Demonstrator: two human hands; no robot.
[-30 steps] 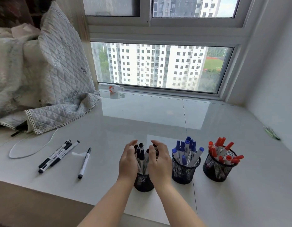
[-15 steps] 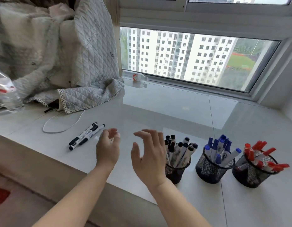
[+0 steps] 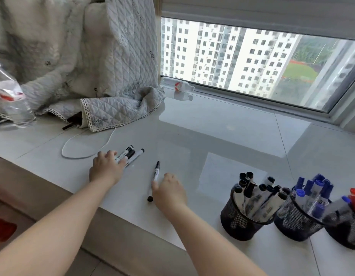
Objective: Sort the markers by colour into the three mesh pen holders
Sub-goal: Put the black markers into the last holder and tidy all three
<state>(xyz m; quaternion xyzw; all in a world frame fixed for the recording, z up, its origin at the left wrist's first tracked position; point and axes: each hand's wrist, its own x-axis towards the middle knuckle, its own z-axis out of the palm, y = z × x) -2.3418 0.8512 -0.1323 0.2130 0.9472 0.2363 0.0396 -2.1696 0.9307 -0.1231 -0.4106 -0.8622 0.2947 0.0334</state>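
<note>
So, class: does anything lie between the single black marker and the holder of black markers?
Nothing visible does. Bare sill separates the single black marker from the black-marker holder; only the right hand is beside it.

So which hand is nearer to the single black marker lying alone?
Right. The right hand touches the single black marker at its lower part; the left hand is apart, resting on the marker group.

left hand (image 3: 105,168): fingers curled, palm down | right hand (image 3: 169,189): fingers curled, palm down
</note>
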